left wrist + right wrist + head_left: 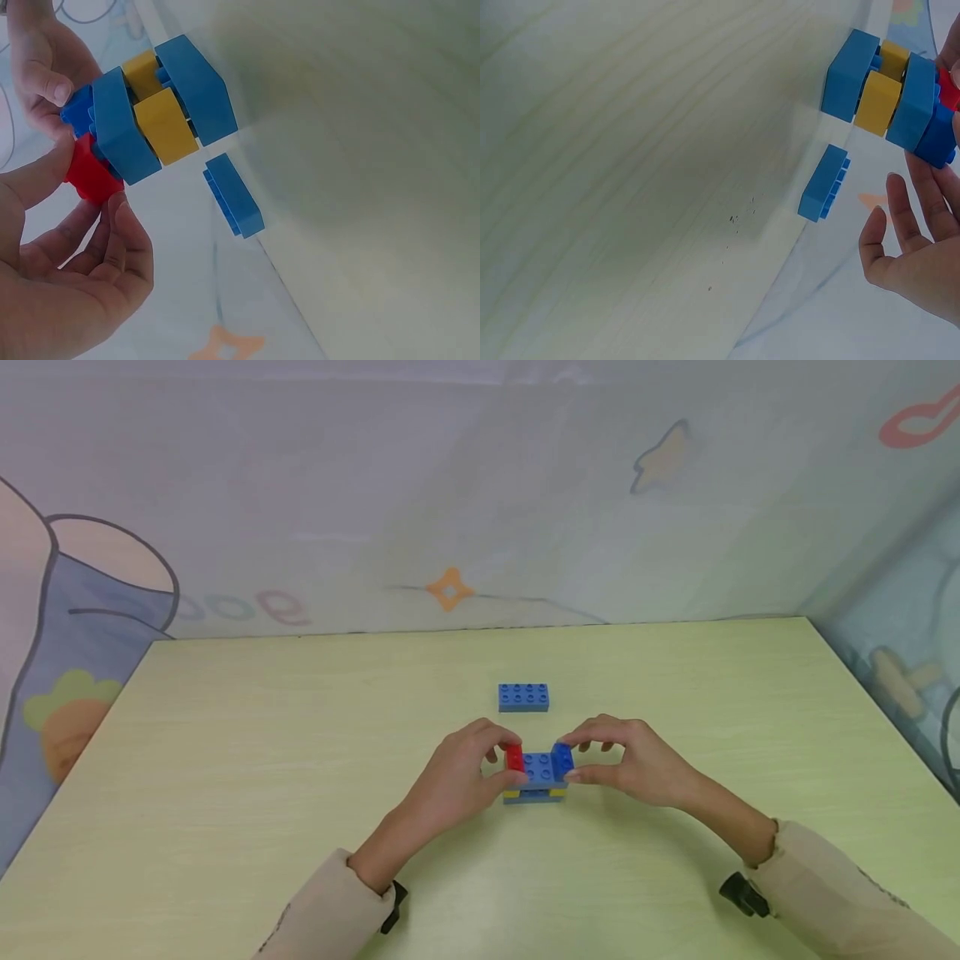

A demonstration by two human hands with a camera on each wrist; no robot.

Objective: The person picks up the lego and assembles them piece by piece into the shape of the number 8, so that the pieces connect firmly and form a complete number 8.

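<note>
A small brick stack stands before me on the table: a blue bottom brick (pixel 201 94), two yellow bricks (pixel 166 126) spaced apart on it, and a long blue brick (pixel 537 770) across them. On its left end is a red brick (pixel 513 757), which my left hand (pixel 461 774) pinches between thumb and fingers. A darker blue brick (pixel 562 762) occupies the right end, pinched by my right hand (pixel 647 766). Bare studs show between the two end bricks. Whether either end brick is pressed fully down, I cannot tell.
Beyond the stack lies a loose blue brick (pixel 523 698), studs up. The pale wooden table (pixel 262 760) ends at a printed cloth backdrop (pixel 337 502). Both sleeves have a dark strap piece near the cuff.
</note>
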